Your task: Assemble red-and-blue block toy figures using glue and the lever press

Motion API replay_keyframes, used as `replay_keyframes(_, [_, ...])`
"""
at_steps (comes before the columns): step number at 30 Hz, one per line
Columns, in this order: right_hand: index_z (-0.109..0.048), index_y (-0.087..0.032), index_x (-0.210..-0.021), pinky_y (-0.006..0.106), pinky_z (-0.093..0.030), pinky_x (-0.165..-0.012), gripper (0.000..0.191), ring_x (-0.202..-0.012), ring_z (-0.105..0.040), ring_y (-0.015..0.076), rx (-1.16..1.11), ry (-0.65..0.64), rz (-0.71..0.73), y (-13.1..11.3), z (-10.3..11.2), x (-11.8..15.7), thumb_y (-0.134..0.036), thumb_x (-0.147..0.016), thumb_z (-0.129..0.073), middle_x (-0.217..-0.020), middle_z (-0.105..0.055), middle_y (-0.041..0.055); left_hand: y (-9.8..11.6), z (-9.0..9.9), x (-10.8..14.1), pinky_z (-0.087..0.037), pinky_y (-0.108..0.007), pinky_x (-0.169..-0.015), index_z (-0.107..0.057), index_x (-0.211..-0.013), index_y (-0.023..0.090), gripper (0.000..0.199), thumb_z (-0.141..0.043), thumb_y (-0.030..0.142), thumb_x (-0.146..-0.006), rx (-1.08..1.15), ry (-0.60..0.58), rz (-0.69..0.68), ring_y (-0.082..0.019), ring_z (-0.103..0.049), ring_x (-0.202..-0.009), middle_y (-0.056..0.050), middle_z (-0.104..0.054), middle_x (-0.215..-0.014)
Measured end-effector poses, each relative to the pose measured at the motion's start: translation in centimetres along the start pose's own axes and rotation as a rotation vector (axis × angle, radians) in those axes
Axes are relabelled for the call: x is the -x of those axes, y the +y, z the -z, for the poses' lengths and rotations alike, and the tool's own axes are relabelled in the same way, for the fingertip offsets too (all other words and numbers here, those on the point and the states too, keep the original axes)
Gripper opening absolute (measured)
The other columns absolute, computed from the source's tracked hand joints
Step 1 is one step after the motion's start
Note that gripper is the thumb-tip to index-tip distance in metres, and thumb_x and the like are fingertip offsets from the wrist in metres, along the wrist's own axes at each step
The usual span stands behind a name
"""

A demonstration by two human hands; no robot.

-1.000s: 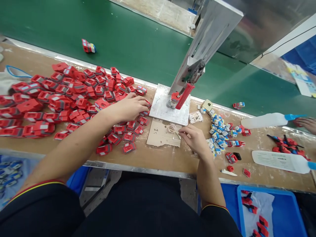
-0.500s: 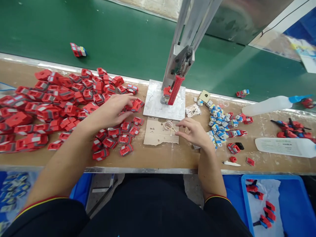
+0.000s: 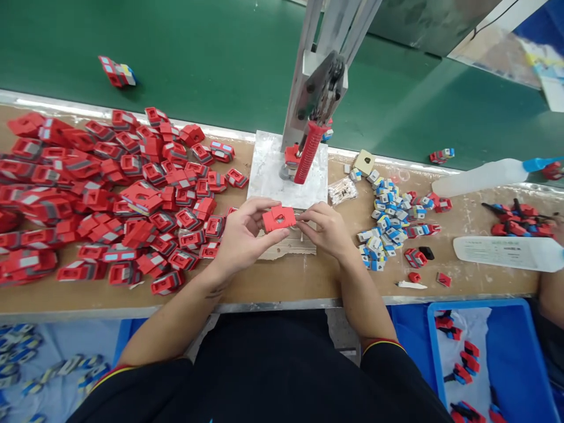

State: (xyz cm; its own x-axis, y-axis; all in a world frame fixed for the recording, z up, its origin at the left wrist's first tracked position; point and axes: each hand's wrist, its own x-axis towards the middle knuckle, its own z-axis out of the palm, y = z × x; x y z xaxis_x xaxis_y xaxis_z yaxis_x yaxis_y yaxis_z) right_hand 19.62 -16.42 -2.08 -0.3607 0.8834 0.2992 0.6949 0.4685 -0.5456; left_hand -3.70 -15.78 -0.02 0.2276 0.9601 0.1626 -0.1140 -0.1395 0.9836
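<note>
My left hand (image 3: 244, 238) is closed around a red toy car body (image 3: 279, 218), held over the cardboard with a hole in its face turned up. Close against its right side, my right hand (image 3: 325, 228) is closed in a pinch on a thin cotton swab, mostly hidden by the fingers. Under both hands lies a torn piece of cardboard (image 3: 286, 248), largely covered. To the left spreads a heap of red toy car bodies (image 3: 145, 197) with grey trim. A clear bag of cotton swabs (image 3: 342, 191) lies beyond my right hand.
A lever press with a red handle (image 3: 311, 153) stands on a metal plate (image 3: 267, 170) ahead. Small white-and-blue parts (image 3: 385, 217) are piled right, near two plastic bottles (image 3: 506, 254). A blue tray (image 3: 524, 352) sits lower right. Another person's hand (image 3: 559, 226) shows at the right edge.
My left hand has come from the heap to the middle with a red car body. My right hand has moved slightly left, up to that body. Another person's arm has appeared at right.
</note>
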Motion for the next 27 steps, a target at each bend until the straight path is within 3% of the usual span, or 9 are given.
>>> replay_keyframes(4, [-0.079, -0.024, -0.088, 0.032, -0.05, -0.065, 0.009, -0.072, -0.066, 0.0168, -0.159, 0.151, -0.034, -0.4, 1.7, 0.3, -0.024, -0.097, -0.077, -0.079, -0.075, 0.0012, -1.2, 0.3, 0.5, -0.068, -0.033, -0.086, -0.075, -0.115, 0.017, 0.048, -0.095, 0.042, -0.079, -0.024, 0.043, 0.027, -0.022, -0.081, -0.095, -0.008, -0.081, -0.106])
replay_keyframes(7, [-0.079, -0.026, -0.084, 0.032, -0.045, -0.058, 0.011, -0.064, -0.06, 0.0149, -0.294, 0.367, -0.079, -1.7, 4.0, 0.2, -0.025, -0.095, -0.079, -0.073, -0.073, -0.0016, -1.4, 0.3, 0.9, -0.068, -0.032, -0.085, -0.077, -0.116, 0.018, 0.046, -0.095, 0.036, -0.078, -0.053, 0.066, 0.013, -0.021, -0.081, -0.093, -0.009, -0.083, -0.107])
replay_keyframes(10, [-0.08, -0.027, -0.085, 0.032, -0.045, -0.057, 0.009, -0.062, -0.059, 0.0145, -0.419, 0.518, -0.012, -3.6, 4.9, -0.3, -0.028, -0.094, -0.081, -0.072, -0.073, -0.0019, -1.2, 0.2, 1.1, -0.067, -0.033, -0.087, -0.079, -0.113, 0.018, 0.039, -0.093, 0.031, -0.079, -0.093, 0.056, -0.023, -0.022, -0.081, -0.095, -0.009, -0.084, -0.106])
replay_keyframes(14, [-0.082, -0.028, -0.089, 0.032, -0.045, -0.056, 0.006, -0.062, -0.06, 0.0137, -0.559, 0.471, 0.033, -5.3, 3.2, -1.1, -0.03, -0.096, -0.081, -0.074, -0.075, -0.0018, -1.0, 0.3, 1.4, -0.067, -0.035, -0.088, -0.08, -0.115, 0.019, 0.041, -0.094, 0.032, -0.079, -0.145, 0.044, -0.016, -0.024, -0.081, -0.097, -0.01, -0.084, -0.109])
replay_keyframes(20, [-0.082, -0.028, -0.087, 0.032, -0.048, -0.058, 0.009, -0.064, -0.062, 0.0142, -0.676, 0.5, -0.048, -4.9, 1.1, -0.6, -0.033, -0.094, -0.084, -0.073, -0.075, -0.0017, -0.9, 0.2, 1.5, -0.065, -0.036, -0.089, -0.077, -0.11, 0.019, 0.039, -0.092, 0.035, -0.079, -0.135, 0.042, 0.026, -0.023, -0.08, -0.094, -0.009, -0.083, -0.104])
replay_keyframes(24, [-0.082, -0.028, -0.083, 0.032, -0.048, -0.057, 0.017, -0.063, -0.06, 0.0153, -0.769, 0.591, -0.141, -4.2, 0.8, -0.2, -0.042, -0.089, -0.088, -0.069, -0.069, -0.0015, -1.0, 0.1, 1.1, -0.065, -0.029, -0.076, -0.063, -0.091, 0.021, 0.039, -0.094, 0.036, -0.072, -0.038, 0.123, 0.094, -0.02, -0.077, -0.088, -0.006, -0.078, -0.1])
replay_keyframes(27, [-0.081, -0.028, -0.081, 0.031, -0.045, -0.056, 0.02, -0.06, -0.056, 0.0141, -0.849, 0.611, -0.178, -3.9, 0.7, -0.2, -0.045, -0.086, -0.091, -0.069, -0.065, -0.002, -0.9, 0.5, 0.7, -0.056, -0.023, -0.052, -0.055, -0.095, 0.024, 0.039, -0.088, 0.04, -0.079, 0.118, 0.152, 0.232, -0.013, -0.069, -0.065, -0.002, -0.076, -0.098])
